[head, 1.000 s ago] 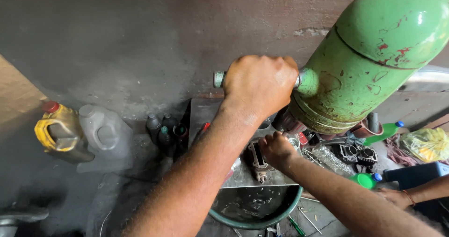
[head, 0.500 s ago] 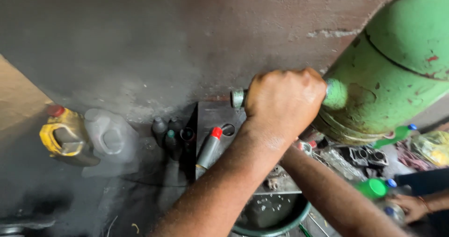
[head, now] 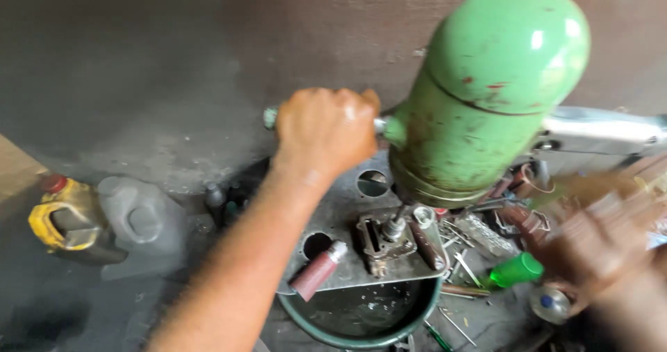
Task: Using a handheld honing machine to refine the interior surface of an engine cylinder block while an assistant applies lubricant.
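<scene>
My left hand [head: 326, 131] is clenched around the feed handle [head: 271, 118] of one green drill press [head: 486, 95]. My right hand [head: 597, 251] is blurred; I cannot tell its grip. One metal workpiece [head: 385, 239] sits under the spindle. Two jugs stand at left.

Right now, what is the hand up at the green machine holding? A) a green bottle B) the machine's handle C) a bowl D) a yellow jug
B: the left hand is wrapped around the handle that sticks out of the side of the green machine.
</scene>
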